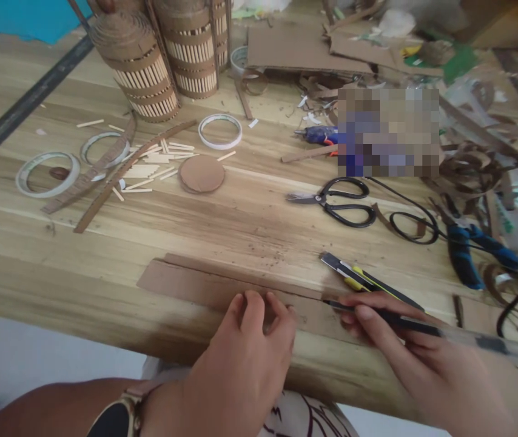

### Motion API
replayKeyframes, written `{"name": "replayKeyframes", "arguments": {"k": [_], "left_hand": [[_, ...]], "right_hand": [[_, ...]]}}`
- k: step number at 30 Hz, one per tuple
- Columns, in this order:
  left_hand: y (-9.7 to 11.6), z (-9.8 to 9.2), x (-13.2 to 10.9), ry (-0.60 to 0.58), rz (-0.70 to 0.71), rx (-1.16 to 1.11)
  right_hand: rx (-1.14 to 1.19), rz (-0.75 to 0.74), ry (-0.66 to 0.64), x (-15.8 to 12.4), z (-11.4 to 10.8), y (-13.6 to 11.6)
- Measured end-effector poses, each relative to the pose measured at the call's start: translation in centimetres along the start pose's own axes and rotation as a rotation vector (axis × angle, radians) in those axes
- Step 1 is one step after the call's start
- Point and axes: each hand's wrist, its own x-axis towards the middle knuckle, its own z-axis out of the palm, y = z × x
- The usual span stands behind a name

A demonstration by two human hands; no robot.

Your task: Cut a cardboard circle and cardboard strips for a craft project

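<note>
Cardboard strip (186,285) lies flat on the table (245,233), along its near edge. A second layer of cardboard shows along the strip's far side; whether it is a separate piece cannot be told.

Left hand (252,349): fingers bent and slightly spread, fingertips set down on the middle of the strip. Right hand (427,358): thumb and fingers pinch a pen (416,326), its tip at the strip's far side, to the right of the left hand.

Cutter (347,274): just beyond the right hand. Scissors (325,200): farther back, handles to the right. Pliers (463,255): on the right side. Disc (202,174): beyond the strip, beside loose sticks (143,171).
</note>
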Motion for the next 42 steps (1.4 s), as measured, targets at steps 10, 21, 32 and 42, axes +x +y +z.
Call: {"name": "replayKeyframes", "arguments": {"k": [10,21,32,42], "left_hand": [[1.1,-0.3,2.7,-0.155,-0.022,0.071],[1.2,-1.1,2.9,-0.219,-0.038,0.112],[0.7,-1.4,2.8,-0.228,0.001,0.064],[1.1,-0.3,2.6,-0.163,-0.019,0.071]], "right_hand": [[0.028,-0.067,0.046,0.9,0.6,-1.5],[0.071,-0.182,0.069,0.9,0.4,-0.8],[0.072,0.266,0.302,-2.7,-2.7,0.2],[0.195,0.106,0.089,0.5,0.9,-2.5]]}}
